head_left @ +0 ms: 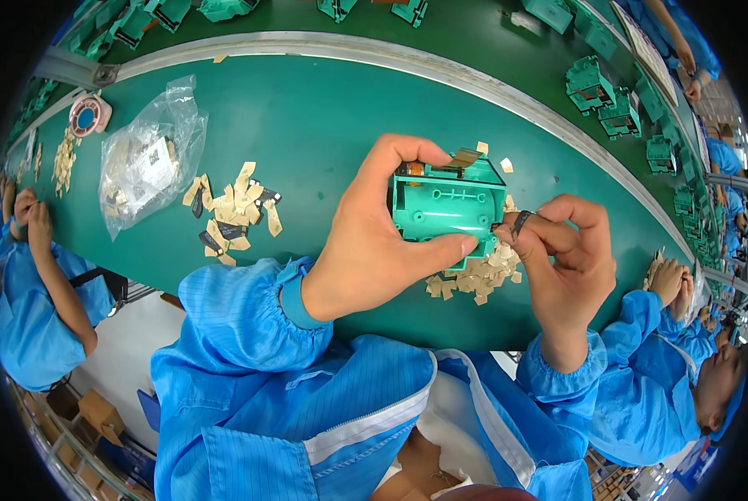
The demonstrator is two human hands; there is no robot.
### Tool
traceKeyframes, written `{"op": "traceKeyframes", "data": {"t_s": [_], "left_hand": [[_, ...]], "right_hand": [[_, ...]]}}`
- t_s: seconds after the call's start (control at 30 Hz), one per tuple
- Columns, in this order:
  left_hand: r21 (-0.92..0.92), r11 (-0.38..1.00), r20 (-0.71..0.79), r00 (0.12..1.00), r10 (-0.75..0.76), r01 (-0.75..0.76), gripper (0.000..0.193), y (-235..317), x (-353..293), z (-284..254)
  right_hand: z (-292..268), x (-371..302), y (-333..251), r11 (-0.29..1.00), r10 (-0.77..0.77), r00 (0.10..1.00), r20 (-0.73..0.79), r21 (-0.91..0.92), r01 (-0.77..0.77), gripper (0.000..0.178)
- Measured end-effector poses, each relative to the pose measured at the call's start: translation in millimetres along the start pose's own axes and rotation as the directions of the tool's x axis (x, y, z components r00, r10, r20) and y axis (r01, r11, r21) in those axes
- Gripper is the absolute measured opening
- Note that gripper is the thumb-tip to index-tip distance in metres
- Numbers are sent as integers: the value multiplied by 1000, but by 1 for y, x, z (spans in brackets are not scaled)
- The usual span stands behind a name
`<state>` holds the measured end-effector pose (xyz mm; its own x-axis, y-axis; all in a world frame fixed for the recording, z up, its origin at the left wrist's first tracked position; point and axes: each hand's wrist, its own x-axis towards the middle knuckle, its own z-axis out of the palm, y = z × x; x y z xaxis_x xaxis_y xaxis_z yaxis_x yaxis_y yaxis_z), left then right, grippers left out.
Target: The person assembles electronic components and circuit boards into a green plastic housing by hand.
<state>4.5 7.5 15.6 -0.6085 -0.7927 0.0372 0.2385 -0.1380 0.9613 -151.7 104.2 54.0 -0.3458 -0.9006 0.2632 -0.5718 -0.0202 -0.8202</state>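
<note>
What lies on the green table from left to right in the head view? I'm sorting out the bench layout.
Tape roll → clear plastic bag → pile of tan and black slips → left hand → green plastic housing → right hand, pinching a small dark strip.

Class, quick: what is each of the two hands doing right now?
Left hand: closed around the green plastic housing, holding it above the table.
Right hand: fingers pinched on a small dark part at the housing's edge.
</note>
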Motion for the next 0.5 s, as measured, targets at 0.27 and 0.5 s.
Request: {"op": "traceKeyframes", "data": {"t_s": [0.27, 0.5], "left_hand": [[37, 999, -13, 1000, 25, -25, 53, -1, 0, -1], [283, 944, 66, 985, 158, -171, 58, -4, 0, -8]], "right_hand": [[-2, 4, -5, 998, 64, 997, 40, 6, -65, 29], [3, 5, -11, 971, 223, 975, 20, 78, -224, 34]]}}
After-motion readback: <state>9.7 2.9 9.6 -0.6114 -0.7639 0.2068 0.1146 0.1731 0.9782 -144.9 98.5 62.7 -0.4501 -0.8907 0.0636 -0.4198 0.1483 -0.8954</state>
